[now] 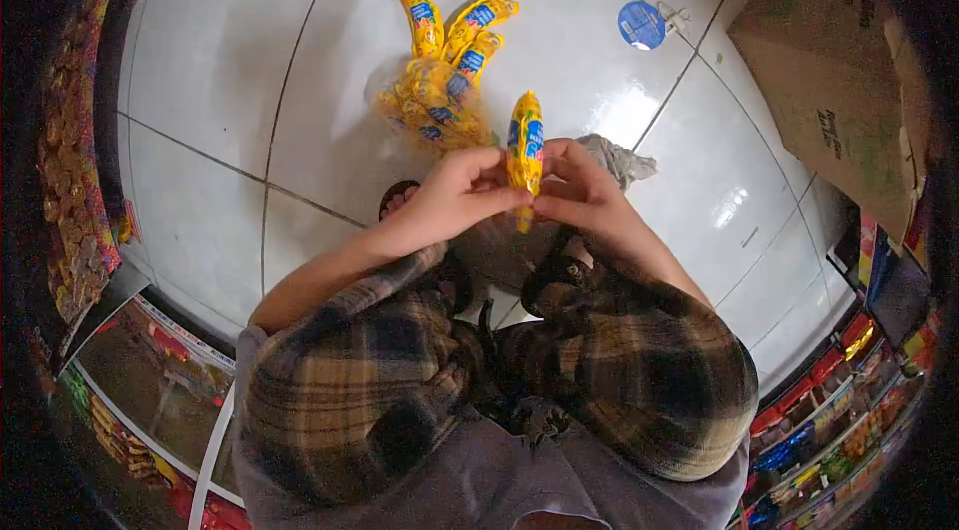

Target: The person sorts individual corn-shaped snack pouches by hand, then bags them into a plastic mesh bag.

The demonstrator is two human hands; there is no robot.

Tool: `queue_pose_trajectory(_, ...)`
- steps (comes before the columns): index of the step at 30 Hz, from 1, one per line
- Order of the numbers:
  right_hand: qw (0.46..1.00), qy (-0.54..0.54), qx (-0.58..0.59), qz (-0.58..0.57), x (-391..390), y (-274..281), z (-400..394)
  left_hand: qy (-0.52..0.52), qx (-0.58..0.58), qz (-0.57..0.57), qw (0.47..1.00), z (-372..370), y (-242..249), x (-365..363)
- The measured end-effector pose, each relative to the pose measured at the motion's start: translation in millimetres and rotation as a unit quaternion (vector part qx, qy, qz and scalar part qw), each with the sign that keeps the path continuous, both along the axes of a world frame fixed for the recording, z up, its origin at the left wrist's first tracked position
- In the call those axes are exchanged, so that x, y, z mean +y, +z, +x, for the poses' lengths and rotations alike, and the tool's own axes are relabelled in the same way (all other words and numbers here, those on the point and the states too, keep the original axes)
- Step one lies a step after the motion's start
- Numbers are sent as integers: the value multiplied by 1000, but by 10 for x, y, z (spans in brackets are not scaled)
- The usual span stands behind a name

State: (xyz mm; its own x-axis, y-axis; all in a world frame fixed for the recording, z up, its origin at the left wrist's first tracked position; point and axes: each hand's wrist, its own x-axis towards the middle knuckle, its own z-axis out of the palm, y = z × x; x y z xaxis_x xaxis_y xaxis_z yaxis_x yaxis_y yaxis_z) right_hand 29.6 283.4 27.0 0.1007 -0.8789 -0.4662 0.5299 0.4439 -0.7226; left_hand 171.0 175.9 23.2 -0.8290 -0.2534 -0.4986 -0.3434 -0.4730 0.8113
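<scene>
A slim yellow packet with a blue label [525,142] stands roughly upright in front of my knees, pinched from both sides. My left hand [468,188] is closed on its left edge, thumb near the lower end. On the other edge, my right hand [577,184] is closed too, its fingertips against the wrapper. Just beyond my left hand lies a clear plastic bag of similar yellow packets [432,102]. Loose packets of the same kind [424,22] lie on the floor at the bag's far end. The print is too small to read.
White tiles [350,50] cover the floor. A crumpled grey plastic bag [621,162] lies beyond my right hand. Farther off is a round blue tag [641,25] with a clip. A cardboard box [839,60] stands at right. Shelves of packaged goods [829,450] flank me.
</scene>
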Motion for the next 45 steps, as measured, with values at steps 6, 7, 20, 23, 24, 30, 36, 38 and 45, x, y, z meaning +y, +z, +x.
queue_pose_trajectory(6,990,-70,-84,94,226,-34,-102,-106,-10,-173,979,-138,-50,164)
queue_pose_trajectory(7,989,-72,-84,94,274,-25,-177,-108,-9,-172,979,-160,-14,158)
queue_pose_trajectory(20,907,399,131,-40,783,-534,-540,-452,-21,-500,738,317,-976,536)
queue_pose_trajectory(23,941,294,166,25,935,-870,-292,-430,-18,-512,743,282,-771,458)
queue_pose_trajectory(24,972,209,94,59,749,-621,-244,-415,-30,-504,756,252,-663,425)
queue_pose_trajectory(30,983,139,116,21,537,-772,163,-355,22,-417,836,339,-488,387)
queue_pose_trajectory(36,965,104,225,-90,120,-795,520,-291,239,-512,772,452,-525,380)
queue_pose_trajectory(38,969,90,212,-87,-16,-885,583,-275,253,-525,764,475,-512,370)
queue_pose_trajectory(45,922,122,311,-194,-294,-952,659,-283,219,-517,778,609,-426,284)
